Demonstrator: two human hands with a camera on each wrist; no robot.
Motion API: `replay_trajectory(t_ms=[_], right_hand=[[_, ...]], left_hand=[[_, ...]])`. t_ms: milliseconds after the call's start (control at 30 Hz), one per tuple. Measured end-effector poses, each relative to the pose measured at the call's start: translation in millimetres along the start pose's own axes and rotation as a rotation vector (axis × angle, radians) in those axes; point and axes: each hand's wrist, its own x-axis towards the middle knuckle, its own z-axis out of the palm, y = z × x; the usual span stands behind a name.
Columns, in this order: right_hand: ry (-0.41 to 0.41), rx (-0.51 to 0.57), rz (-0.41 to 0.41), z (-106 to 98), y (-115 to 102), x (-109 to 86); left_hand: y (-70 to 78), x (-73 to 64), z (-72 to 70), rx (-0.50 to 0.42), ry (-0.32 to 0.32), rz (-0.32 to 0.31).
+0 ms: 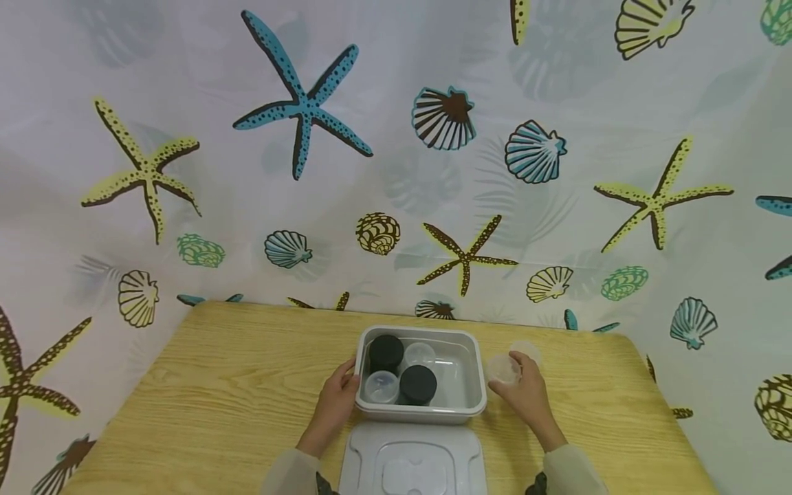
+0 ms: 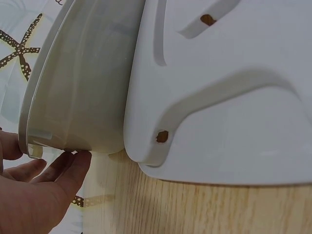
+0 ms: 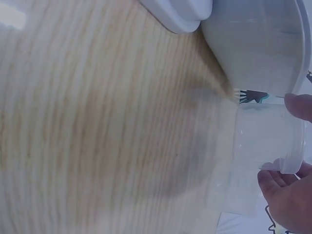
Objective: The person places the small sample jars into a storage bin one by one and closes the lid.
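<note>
A white rectangular tub (image 1: 460, 375) stands on the table with two clear round jars (image 1: 381, 388) and two black-lidded jars (image 1: 418, 385) in its left part. My left hand (image 1: 337, 395) grips the tub's left side, with fingers against the outer wall (image 2: 92, 83) and one at the rim. Just off the tub's right side, my right hand (image 1: 522, 392) pinches a clear plastic jar (image 3: 268, 131) near its top, between thumb and fingers. A second clear jar (image 1: 526, 352) stands right behind that one, partly hidden by the hand.
A white lid (image 1: 414, 460) with moulded ridges lies in front of the tub, right up against it. The wood-grain table (image 1: 247, 371) runs back to a hanging sheet (image 1: 396, 185) printed with starfish and shells, which also closes off both sides.
</note>
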Motion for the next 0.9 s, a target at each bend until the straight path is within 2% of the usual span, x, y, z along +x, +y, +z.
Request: replay_trajectory(t_ms=[433,667,900], right_hand=[[0.003,-0.004,-0.001,-12,-12,1.3],[-0.003,0.021,0.002,-17,-18,2.3],[0.003,0.036,-0.024,-22,-26,4.5]], left_hand=[[1.1,-0.7,-0.9,0.002,0.0,0.003],[0.8,-0.5,-1.2,0.006,-0.009,-0.02],[2.4,-1.3,-1.8,0.017,0.005,0.001]])
